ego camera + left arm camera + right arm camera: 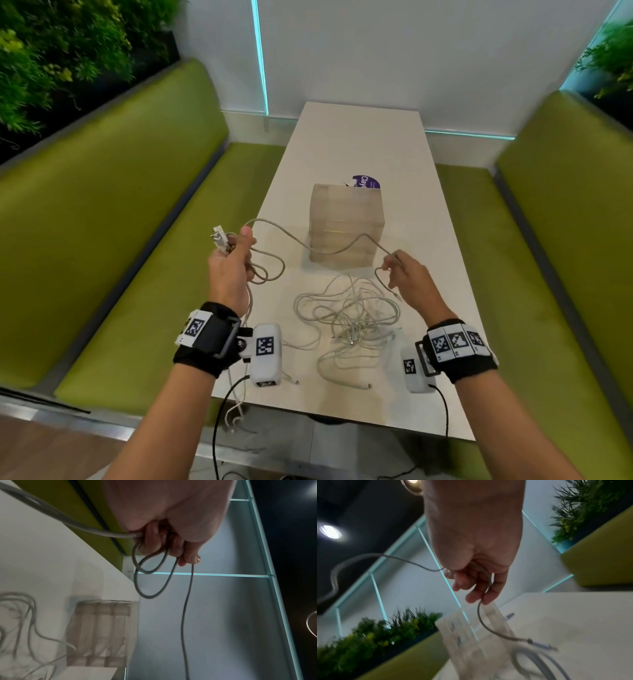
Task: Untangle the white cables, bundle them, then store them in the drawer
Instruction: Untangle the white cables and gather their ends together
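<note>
One thin white cable [301, 244] strung in a sagging line in front of the translucent frosted plastic drawer box [346, 226], raised off the white rectangular tabletop [352, 144]. At the left of the drawer box, several loose loops of this cable gathered in the left hand [230, 263], fingers [150, 539] curled around the coils, thumb up, white connector ends [219, 237] sticking out above the fist; two loops and a single strand hanging below the knuckles in the left wrist view. At the right of the drawer box, just in front of its near corner, the same cable pinched in the right hand [409, 277], between thumb and fingertips [488, 599], other fingers loosely bent; short tail curving down from the pinch to a slim plug [541, 645] with a metal tip. Nearer than the drawer box, between the two forearms, a tangled heap of more white cables [349, 318] lying on the tabletop, one stray end [363, 385] reaching toward the near edge. Drawers all closed, no cable inside as far as the frosted walls show. Behind the drawer box, touching or just beyond its far top edge, a purple round label [366, 181] with white lettering. On both sides of the drawer box, beyond the tabletop's long edges, green upholstered benches [113, 192]; farther back to the left, a wall of green foliage [58, 51]. Black wristbands with white marker-printed camera units [266, 354] on both wrists.
</note>
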{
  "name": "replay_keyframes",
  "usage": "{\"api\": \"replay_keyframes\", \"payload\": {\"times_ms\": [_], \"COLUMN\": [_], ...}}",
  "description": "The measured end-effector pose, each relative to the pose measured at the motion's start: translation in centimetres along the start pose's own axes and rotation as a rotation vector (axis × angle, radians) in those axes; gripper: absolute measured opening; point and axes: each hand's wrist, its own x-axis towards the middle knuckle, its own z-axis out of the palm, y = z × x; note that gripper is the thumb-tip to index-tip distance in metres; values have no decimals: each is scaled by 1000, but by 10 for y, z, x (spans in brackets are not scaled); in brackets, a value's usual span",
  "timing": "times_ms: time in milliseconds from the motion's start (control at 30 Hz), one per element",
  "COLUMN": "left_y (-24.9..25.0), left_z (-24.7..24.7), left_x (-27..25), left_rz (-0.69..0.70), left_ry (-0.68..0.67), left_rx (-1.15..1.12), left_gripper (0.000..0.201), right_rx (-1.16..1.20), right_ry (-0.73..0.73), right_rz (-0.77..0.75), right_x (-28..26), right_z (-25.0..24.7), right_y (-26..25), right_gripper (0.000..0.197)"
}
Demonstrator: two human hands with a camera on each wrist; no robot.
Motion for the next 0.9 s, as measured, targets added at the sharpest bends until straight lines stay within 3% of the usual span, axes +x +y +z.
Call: {"api": "replay_keyframes", "payload": {"times_ms": [100, 233, 300, 433, 633, 900], "left_y": [-4, 0, 2, 2, -4, -10], "left_z": [-1, -12, -17, -18, -7, -1], "left_x": [0, 9, 12, 10, 2, -12], "left_rz": [-11, -17, -6, 14, 1, -5], "left_ry": [47, 145, 169, 139, 77, -30], "left_rx": [-5, -23, -34, -6, 17, 64], "left_gripper": [18, 18, 20, 23, 23, 20], "right_rx": [-16, -146, -91, 199, 319, 338], "right_ry": [45, 67, 32, -202, -575, -912], "right_rz": [-30, -31, -21, -14, 28, 188], "right_x": [4, 8, 6, -17, -53, -104], "right_z": [-18, -47, -57, -57, -16, 66], "right_y": [-11, -5, 1, -14, -39, -9], "right_gripper": [29, 9, 4, 18, 5, 7]}}
